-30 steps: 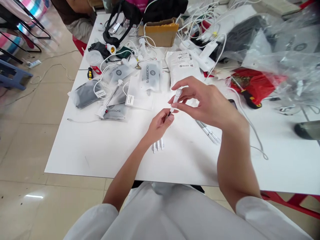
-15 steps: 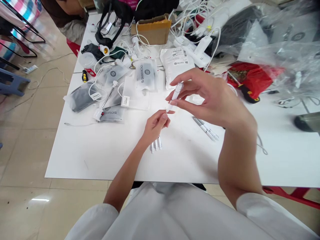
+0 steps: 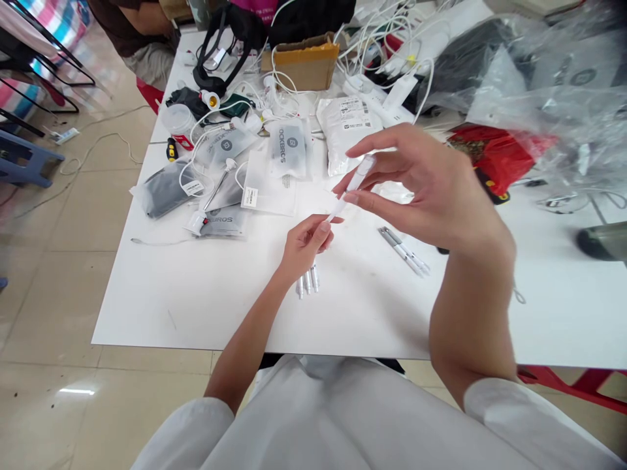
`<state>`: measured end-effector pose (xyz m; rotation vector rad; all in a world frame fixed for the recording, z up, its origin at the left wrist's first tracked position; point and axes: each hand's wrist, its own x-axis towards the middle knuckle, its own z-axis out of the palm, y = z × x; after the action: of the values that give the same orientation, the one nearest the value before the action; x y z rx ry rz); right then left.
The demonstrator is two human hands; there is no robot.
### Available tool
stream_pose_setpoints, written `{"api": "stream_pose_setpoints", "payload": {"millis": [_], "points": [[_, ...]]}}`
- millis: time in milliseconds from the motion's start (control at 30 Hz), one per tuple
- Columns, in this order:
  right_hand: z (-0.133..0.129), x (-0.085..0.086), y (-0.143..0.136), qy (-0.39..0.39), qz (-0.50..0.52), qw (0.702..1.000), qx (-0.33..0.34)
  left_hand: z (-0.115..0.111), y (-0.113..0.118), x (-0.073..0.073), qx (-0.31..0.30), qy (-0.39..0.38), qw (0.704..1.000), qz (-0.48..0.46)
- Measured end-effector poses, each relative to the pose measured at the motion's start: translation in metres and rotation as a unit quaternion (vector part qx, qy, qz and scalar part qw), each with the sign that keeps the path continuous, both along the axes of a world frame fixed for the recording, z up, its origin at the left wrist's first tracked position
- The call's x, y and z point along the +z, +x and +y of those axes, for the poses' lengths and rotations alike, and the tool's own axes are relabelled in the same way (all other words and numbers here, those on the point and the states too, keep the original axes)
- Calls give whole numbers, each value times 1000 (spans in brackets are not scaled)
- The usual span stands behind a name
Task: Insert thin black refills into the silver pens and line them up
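Between the two hands, above a white desk (image 3: 196,294), a slim white pen (image 3: 360,175) is held at a slant, its thicker end raised at the right hand (image 3: 424,183) and its narrower end lowered into the left hand (image 3: 309,243). The left hand pinches the lower end between thumb and forefinger, its other fingers curled; the tip itself is hidden by the grip. The right hand pinches the thicker part between thumb and fingers, one finger stretching past the upper end. Two opposed pinches probably serve to steady so slender a thing, and the slant suits the right hand's higher position. Just below the left hand and partly covered by it, silvery pens (image 3: 307,281) lie side by side; below the right hand, grey-and-white pens (image 3: 400,249) lie parallel, an arrangement that likely keeps each group together within reach. Beyond the left hand are a printed grey pouch (image 3: 289,147) and, farther off, a cardboard box (image 3: 308,68); beyond the right hand's fingers rests a white parcel (image 3: 343,134). Outward from the right hand lies a red bag (image 3: 522,156). Such spacing seems to keep these objects out of the hands' way.
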<state>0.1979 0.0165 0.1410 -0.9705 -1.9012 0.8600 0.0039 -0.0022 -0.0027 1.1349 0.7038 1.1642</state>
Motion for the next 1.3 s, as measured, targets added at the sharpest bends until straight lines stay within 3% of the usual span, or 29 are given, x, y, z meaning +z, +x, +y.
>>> {"api": "stream_pose_setpoints", "payload": {"millis": [133, 233, 300, 367, 433, 500, 867, 1033, 1200, 1300], "points": [[-2, 9, -1, 40, 148, 987, -50, 1, -2, -1, -2, 5, 1000, -8], [-1, 10, 2, 25, 222, 970, -93, 1, -2, -2, -6, 8, 1000, -10], [2, 7, 5, 7, 179, 979, -96, 1, -2, -2, -6, 7, 1000, -9], [4, 1, 7, 3, 54, 996, -70, 1, -2, -2, -5, 3, 1000, -8], [7, -5, 5, -1, -76, 997, -30, 1, -1, -2, -3, 0, 1000, -10], [10, -10, 0, -7, -140, 990, 7, 1, -1, -1, -1, 3, 1000, -9], [19, -19, -7, -2, -165, 985, 54, 1, 1, -3, -20, -11, 1000, -16], [17, -18, -5, -3, -94, 995, 17, 1, 0, -1, -16, -10, 1000, -11], [22, -18, -1, -3, 118, 987, -106, 1, -2, 0, -14, -11, 1000, -9], [26, -22, -1, -51, 198, 975, -88, 1, -2, -1, -18, -9, 1000, -12]]}}
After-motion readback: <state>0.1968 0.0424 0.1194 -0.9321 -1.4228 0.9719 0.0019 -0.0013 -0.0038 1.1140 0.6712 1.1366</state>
